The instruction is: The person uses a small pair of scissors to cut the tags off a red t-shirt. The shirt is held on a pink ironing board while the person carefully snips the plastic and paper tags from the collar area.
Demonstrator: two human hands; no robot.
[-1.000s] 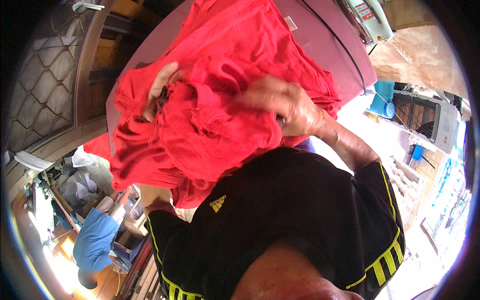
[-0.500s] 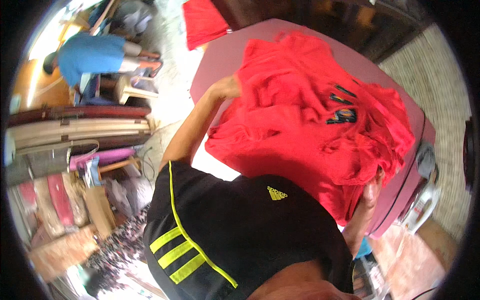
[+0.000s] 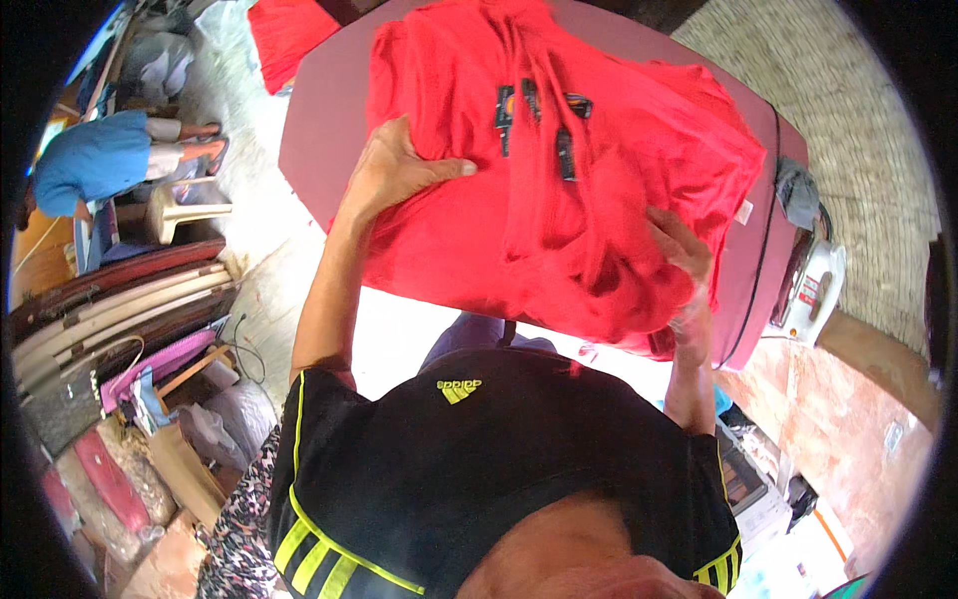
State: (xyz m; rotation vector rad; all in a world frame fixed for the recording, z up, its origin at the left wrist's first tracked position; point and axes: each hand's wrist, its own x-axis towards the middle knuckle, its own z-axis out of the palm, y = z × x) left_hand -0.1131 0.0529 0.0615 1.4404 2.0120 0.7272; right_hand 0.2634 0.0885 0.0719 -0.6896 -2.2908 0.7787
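A rumpled red shirt (image 3: 449, 235) with a dark print lies spread over a maroon padded table (image 3: 319, 130), its middle bunched into folds. My left hand (image 3: 399, 175) rests on the shirt's left side, thumb stretched out across the cloth and apart from the other fingers, which show only in part. At the right, the fingers of my right hand (image 3: 687, 255) curl round a bunched part of the shirt near its lower right side. The print is partly hidden in the folds.
A white clothes iron (image 3: 813, 295) stands at the table's right end, beside a grey cloth (image 3: 796, 195) and a dark cord. Another red cloth (image 3: 289, 40) lies beyond the far left edge. A person in blue (image 3: 95, 165) bends near a cream stool (image 3: 185, 210) at the left.
My right hand has moved up and inward, bringing shirt fabric with it. Folds now cross the print. My left thumb now shows on the cloth. The whole view has shifted.
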